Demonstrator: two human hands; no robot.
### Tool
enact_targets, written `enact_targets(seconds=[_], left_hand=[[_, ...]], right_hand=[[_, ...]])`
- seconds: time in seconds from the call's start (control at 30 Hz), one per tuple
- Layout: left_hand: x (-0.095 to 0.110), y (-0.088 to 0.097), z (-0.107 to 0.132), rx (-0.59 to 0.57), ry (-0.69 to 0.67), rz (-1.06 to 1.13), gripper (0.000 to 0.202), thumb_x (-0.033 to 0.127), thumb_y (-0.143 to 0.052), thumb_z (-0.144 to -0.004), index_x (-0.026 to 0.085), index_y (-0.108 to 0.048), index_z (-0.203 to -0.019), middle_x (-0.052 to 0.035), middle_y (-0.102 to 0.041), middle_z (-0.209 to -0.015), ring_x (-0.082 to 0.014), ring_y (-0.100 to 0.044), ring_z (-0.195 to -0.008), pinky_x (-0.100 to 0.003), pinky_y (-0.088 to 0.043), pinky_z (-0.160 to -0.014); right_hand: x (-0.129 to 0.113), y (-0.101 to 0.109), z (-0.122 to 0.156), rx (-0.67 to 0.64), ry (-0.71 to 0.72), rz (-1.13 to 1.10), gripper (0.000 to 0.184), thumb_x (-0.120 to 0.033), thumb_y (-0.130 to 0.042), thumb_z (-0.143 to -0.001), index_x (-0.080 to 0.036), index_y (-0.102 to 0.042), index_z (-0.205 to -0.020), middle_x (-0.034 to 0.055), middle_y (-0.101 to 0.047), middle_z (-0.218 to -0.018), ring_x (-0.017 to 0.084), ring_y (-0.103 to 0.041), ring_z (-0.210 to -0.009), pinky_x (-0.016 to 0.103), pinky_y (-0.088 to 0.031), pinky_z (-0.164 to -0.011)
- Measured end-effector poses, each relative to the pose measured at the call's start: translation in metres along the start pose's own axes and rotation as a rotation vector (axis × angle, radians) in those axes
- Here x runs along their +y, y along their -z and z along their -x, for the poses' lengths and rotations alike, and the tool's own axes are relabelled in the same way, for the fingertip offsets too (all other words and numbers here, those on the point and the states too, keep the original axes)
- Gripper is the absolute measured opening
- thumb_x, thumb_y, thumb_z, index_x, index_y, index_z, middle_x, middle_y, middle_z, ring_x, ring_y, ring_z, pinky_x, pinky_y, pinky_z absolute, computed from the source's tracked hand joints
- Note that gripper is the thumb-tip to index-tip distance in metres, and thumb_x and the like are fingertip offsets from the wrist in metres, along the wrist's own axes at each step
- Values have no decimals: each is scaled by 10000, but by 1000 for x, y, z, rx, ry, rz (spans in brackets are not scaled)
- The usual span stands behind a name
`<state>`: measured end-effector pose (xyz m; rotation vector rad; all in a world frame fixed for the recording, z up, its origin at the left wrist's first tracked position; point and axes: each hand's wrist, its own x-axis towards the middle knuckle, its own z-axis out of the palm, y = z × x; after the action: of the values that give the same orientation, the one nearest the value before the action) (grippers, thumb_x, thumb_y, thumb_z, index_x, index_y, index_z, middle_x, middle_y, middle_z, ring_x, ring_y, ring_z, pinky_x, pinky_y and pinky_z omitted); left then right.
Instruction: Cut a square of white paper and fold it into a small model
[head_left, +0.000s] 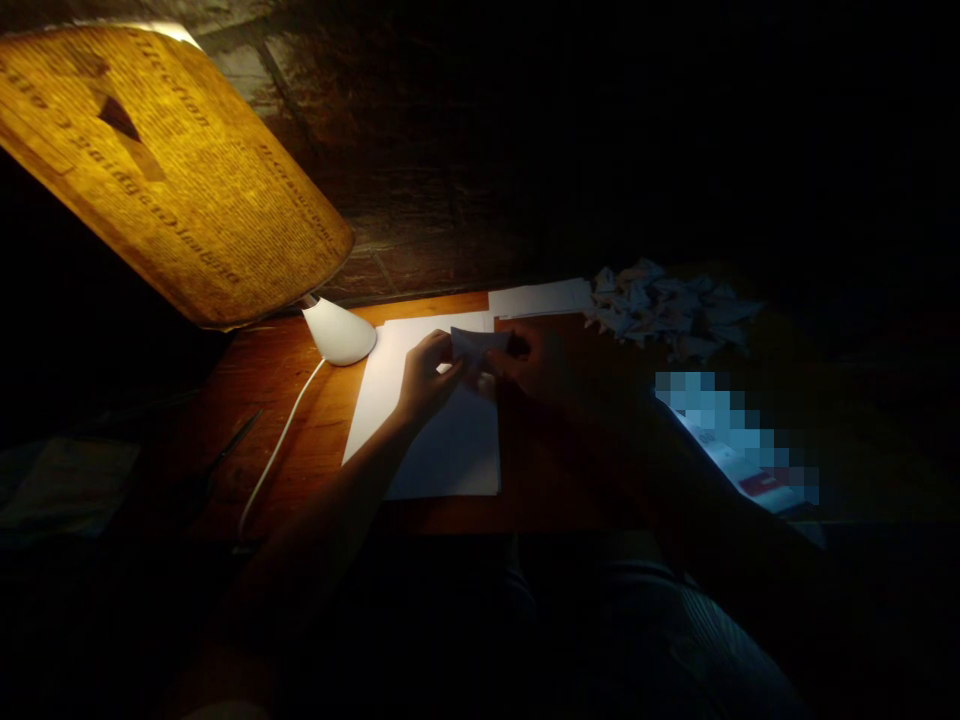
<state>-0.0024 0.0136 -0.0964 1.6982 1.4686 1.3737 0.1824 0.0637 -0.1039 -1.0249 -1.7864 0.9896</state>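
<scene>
Between my two hands is a small piece of paper (474,345), raised above larger white sheets (442,455) on the wooden table. My left hand (431,375) pinches its left side, thumb and fingers closed on it. At the paper's right side, my right hand (529,360) grips it too, mostly in shadow. The paper's lower part is dim, so its exact folds cannot be made out. Behind my right hand lie narrow paper strips (540,298). To the right of them is a heap of folded paper pieces (667,310).
A lamp with a printed yellow shade (180,180) and white base (341,332) stands at the left; its white cord (281,440) crosses the table (322,420). Scissors (217,465) lie left of the cord. A lit phone screen (727,450) glows at right. A brick wall (390,200) rises behind.
</scene>
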Motion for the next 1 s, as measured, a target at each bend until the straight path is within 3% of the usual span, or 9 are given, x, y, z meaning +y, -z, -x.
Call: enact_targets(seconds=[0.17,0.33,0.6,0.77,1.0], left_hand=[[-3,1,2,11,-17,-200,182,231,-708,-760,195,-569,-648,8,-599,-619,-127,-534,-611,-253,-436,-583],[1,0,3,45,49,-262,217,165,-729,-704,199,-518,-672,45,-562,-607,-96,-470,-566,-236,-363,-541],[-1,-3,3,18,89,-392,328,289,-782,-742,198,-494,-614,46,-507,-554,-103,-445,-544,-251,-330,-534],[-4,-4,2,6,-20,-447,292,234,-772,-760,188,-531,-602,31,-554,-610,-99,-469,-563,-253,-355,-562],[-8,-3,3,-32,-126,-434,156,150,-738,-763,192,-620,-670,9,-626,-707,-110,-540,-608,-252,-426,-594]], right_hand=[[0,-3,2,-32,-34,77,157,-250,-724,-825,-205,-595,-747,24,-677,-748,170,-603,-690,300,-425,-631],[-10,-5,8,-17,-48,347,217,-297,-751,-839,-215,-575,-742,22,-655,-716,172,-573,-653,310,-367,-606],[-20,-9,14,10,-62,523,155,-305,-710,-890,-212,-606,-823,40,-689,-873,187,-598,-771,314,-347,-661],[-18,-7,13,-48,-26,506,122,-266,-713,-887,-203,-655,-799,38,-684,-889,169,-603,-777,297,-348,-649],[-7,1,7,-171,120,489,89,-197,-695,-884,-199,-770,-931,55,-725,-958,178,-627,-832,293,-399,-714]])
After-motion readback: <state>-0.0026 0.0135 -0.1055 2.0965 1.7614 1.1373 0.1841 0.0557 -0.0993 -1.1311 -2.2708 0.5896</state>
